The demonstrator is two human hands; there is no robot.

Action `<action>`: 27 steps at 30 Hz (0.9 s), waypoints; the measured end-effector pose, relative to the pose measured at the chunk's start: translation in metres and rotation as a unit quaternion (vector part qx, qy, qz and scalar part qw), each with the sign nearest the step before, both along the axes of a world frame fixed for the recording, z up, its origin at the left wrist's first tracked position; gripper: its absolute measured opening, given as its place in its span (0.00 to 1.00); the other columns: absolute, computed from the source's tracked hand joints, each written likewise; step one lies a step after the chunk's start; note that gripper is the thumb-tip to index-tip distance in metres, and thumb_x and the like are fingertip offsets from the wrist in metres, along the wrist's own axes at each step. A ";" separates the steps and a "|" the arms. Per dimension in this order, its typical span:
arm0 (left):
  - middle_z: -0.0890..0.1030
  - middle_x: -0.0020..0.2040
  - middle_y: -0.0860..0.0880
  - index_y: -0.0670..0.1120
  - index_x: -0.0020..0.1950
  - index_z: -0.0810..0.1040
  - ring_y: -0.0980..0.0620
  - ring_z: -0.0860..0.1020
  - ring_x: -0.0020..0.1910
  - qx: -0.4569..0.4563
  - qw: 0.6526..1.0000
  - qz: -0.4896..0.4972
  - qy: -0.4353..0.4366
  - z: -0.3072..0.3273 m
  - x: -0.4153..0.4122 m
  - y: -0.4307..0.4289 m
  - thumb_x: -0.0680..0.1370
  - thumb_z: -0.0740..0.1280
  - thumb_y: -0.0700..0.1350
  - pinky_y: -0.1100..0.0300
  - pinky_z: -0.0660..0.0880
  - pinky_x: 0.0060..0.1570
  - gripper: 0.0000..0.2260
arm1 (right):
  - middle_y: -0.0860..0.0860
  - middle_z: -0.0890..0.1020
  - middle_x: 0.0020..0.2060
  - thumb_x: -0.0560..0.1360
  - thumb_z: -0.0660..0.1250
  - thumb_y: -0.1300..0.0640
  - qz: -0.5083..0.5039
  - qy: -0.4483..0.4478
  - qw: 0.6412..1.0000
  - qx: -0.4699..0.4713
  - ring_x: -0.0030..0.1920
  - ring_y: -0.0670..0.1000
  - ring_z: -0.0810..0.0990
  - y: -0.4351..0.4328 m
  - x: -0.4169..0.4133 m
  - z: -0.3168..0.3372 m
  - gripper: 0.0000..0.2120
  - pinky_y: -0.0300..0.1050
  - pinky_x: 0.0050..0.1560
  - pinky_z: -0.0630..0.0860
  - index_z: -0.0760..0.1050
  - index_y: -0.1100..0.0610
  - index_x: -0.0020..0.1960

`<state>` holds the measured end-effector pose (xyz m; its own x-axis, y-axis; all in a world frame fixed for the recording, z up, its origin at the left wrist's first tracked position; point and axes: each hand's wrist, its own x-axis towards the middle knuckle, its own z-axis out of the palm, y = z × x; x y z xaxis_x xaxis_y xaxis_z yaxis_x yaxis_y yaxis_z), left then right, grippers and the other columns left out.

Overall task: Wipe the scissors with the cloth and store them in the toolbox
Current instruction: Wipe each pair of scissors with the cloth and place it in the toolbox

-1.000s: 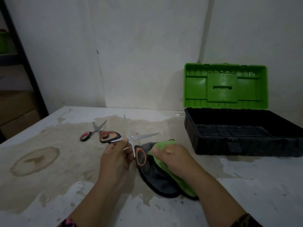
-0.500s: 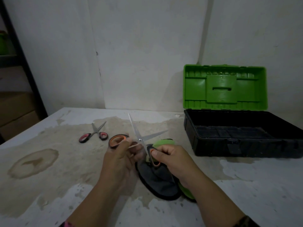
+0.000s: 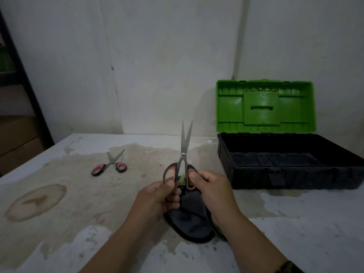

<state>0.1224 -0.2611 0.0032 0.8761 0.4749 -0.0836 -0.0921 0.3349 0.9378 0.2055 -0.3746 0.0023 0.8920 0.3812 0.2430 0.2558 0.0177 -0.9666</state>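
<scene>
Orange-and-black scissors [image 3: 184,152] stand upright in front of me, blades pointing up and nearly together. My left hand [image 3: 157,198] pinches the left handle loop and my right hand [image 3: 211,189] pinches the right loop. Below the hands a grey and green cloth [image 3: 189,221] lies on the table, partly hidden by them. A second, smaller pair of scissors with red-and-black handles [image 3: 110,165] lies on the table to the left, blades slightly apart. The toolbox [image 3: 285,174] stands at the right, its black base empty and its green lid [image 3: 264,107] raised.
The stained white table [image 3: 59,194] runs back to a white wall. A dark shelf post [image 3: 23,79] and brown boxes stand beyond the table's left edge.
The scissors swung from wide open and tilted to upright with the blades almost together. My right hand left the cloth and took the right handle loop. The cloth now lies flat on the table.
</scene>
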 end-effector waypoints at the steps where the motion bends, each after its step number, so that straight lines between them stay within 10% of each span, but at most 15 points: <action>1: 0.80 0.31 0.45 0.37 0.43 0.79 0.54 0.76 0.26 -0.002 1.000 -0.009 0.004 0.000 0.000 -0.001 0.77 0.63 0.38 0.64 0.77 0.28 0.07 | 0.59 0.83 0.33 0.73 0.68 0.52 -0.002 0.003 1.000 0.002 0.34 0.52 0.78 0.000 0.001 -0.001 0.10 0.52 0.41 0.76 0.82 0.55 0.37; 8: 0.82 0.32 0.44 0.37 0.41 0.79 0.52 0.79 0.28 -0.002 0.999 -0.037 0.040 -0.004 -0.001 -0.005 0.77 0.64 0.39 0.63 0.78 0.28 0.08 | 0.59 0.76 0.28 0.68 0.65 0.42 0.004 -0.027 0.999 -0.021 0.31 0.50 0.72 0.005 -0.001 -0.008 0.22 0.52 0.35 0.70 0.75 0.63 0.35; 19: 0.82 0.29 0.45 0.36 0.44 0.78 0.55 0.80 0.25 -0.122 0.993 -0.007 -0.007 0.003 -0.002 0.002 0.78 0.61 0.38 0.65 0.79 0.27 0.09 | 0.45 0.70 0.25 0.74 0.66 0.58 0.078 -0.079 0.985 -0.135 0.27 0.41 0.68 -0.001 0.001 -0.007 0.18 0.41 0.33 0.66 0.70 0.52 0.25; 22: 0.81 0.29 0.46 0.35 0.48 0.77 0.56 0.80 0.25 -0.138 0.990 -0.005 -0.013 0.003 -0.002 0.006 0.78 0.61 0.38 0.65 0.79 0.26 0.08 | 0.45 0.72 0.27 0.72 0.68 0.56 0.106 -0.117 0.958 -0.241 0.27 0.40 0.69 0.001 0.000 -0.011 0.13 0.35 0.33 0.65 0.75 0.54 0.29; 27: 0.81 0.29 0.46 0.38 0.43 0.78 0.55 0.79 0.26 -0.098 0.995 -0.026 -0.004 0.002 -0.002 -0.001 0.78 0.61 0.38 0.65 0.79 0.28 0.09 | 0.48 0.80 0.41 0.71 0.68 0.60 0.027 -0.026 0.998 -0.056 0.42 0.45 0.78 0.001 0.001 -0.002 0.10 0.36 0.44 0.73 0.78 0.52 0.52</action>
